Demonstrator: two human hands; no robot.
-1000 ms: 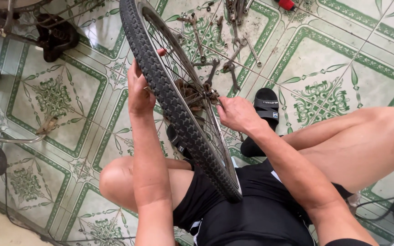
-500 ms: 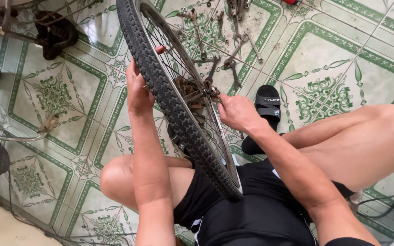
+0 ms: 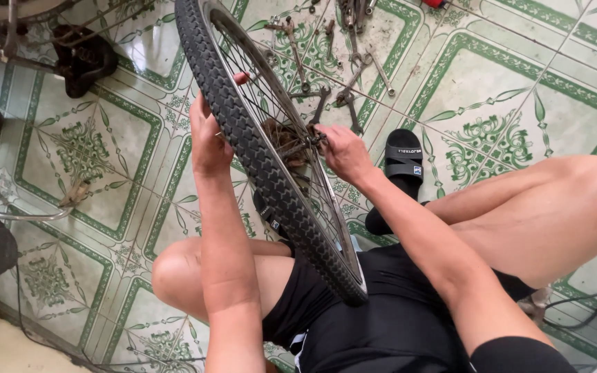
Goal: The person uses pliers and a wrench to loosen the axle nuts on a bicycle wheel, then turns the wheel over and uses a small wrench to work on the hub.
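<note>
A bicycle wheel with a black knobbly tyre (image 3: 257, 148) stands upright between my knees, its lower edge resting at my lap. My left hand (image 3: 209, 135) grips the tyre and rim from the left side, fingers hooked over the top. My right hand (image 3: 343, 152) is on the right side of the wheel, fingers pinched at the rusty hub (image 3: 291, 141) in the middle of the spokes. What the fingertips hold there is hidden by the spokes.
Several wrenches and pliers (image 3: 343, 62) lie scattered on the green-patterned tile floor (image 3: 91, 152) beyond the wheel. A black sandal (image 3: 402, 162) is on my right foot. Part of a bicycle frame and pedal (image 3: 77, 52) sit at the upper left. Cables (image 3: 589, 304) run at lower right.
The wheel and both hands sit slightly lower and more to the left in view. My grip on the tyre and hub stays the same.
</note>
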